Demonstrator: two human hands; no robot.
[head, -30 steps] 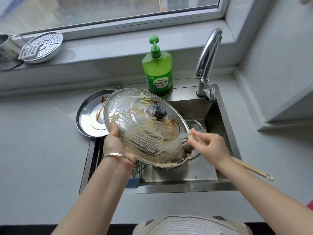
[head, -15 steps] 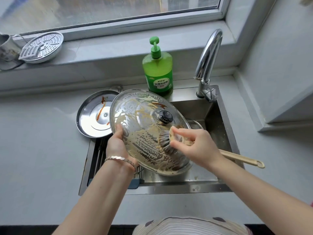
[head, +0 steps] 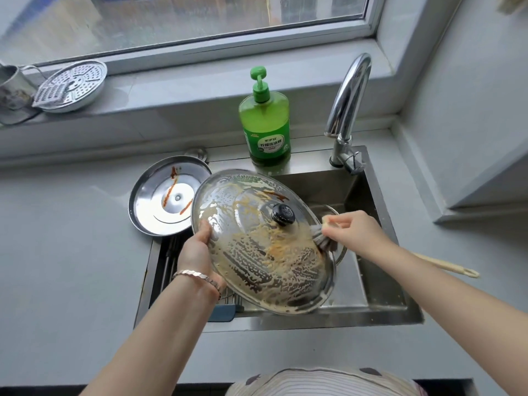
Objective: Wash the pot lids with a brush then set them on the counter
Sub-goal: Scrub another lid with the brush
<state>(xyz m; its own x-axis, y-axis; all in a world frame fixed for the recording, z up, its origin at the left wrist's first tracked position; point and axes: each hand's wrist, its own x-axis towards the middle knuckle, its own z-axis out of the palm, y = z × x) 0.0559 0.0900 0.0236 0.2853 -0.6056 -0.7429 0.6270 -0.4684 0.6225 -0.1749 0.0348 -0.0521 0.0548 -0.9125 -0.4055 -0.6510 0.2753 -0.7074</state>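
Note:
A large glass pot lid [head: 257, 252] with a black knob, smeared with soapy orange residue, is held tilted over the sink [head: 383, 307]. My left hand [head: 197, 252] grips its left rim. My right hand [head: 354, 232] holds a dish brush [head: 324, 238], bristles pressed on the lid's right edge, its beige handle sticking out to the right. A steel lid [head: 165, 201] streaked with red sauce lies upside down on the counter at the sink's back left corner. Part of another glass lid [head: 341, 252] shows in the sink behind the brush.
A green dish soap bottle [head: 265, 124] stands behind the sink, the chrome faucet [head: 347, 110] to its right. On the windowsill at far left sit a perforated steamer plate [head: 74, 84] and a mug [head: 11, 90]. Grey counter [head: 65, 267] lies either side of the sink.
The brush has swept from near the lid's knob out to its right edge. The lid has shifted slightly in my left hand.

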